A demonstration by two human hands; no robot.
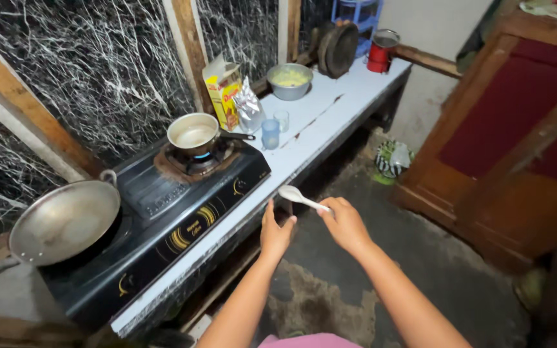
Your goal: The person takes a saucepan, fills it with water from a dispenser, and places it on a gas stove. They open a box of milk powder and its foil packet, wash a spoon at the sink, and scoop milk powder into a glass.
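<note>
**Your 2 hands at the counter edge, a white spoon in the right**

You look down at a long, pale counter (330, 122) that runs from lower left to upper right along a dark wall with white veining. A black 2-burner gas stove (162, 219) takes up the left part of it. On the left burner sits a large, shallow metal wok (66, 220), which looks empty. On the right burner, over a blue flame, stands a small saucepan (195, 134) holding a pale liquid, its dark handle pointing right.

Just beyond the stove, against the wall, a yellow carton (222, 90) stands upright with a crumpled silver bag (249, 106) touching it. Near these are 2 small tumblers, a blue tumbler (270, 133) and a clear tumbler (282, 119) just behind it. Farther along sit a metal bowl (289, 80) with yellowish contents, dark round boards (338, 48) leaning on the wall, and a red tin (380, 51) at the far end. A brown wooden cabinet (517, 129) fills the right side.

Your right hand (346, 225) is closed around the handle of a white plastic spoon (301, 197), whose bowl points left and hovers just above the counter's front edge, near the stove's right corner. Your left hand (275, 233) holds nothing, its fingers loosely extended upward, just beneath the spoon and close to the counter edge; whether it touches the edge is unclear.
</note>
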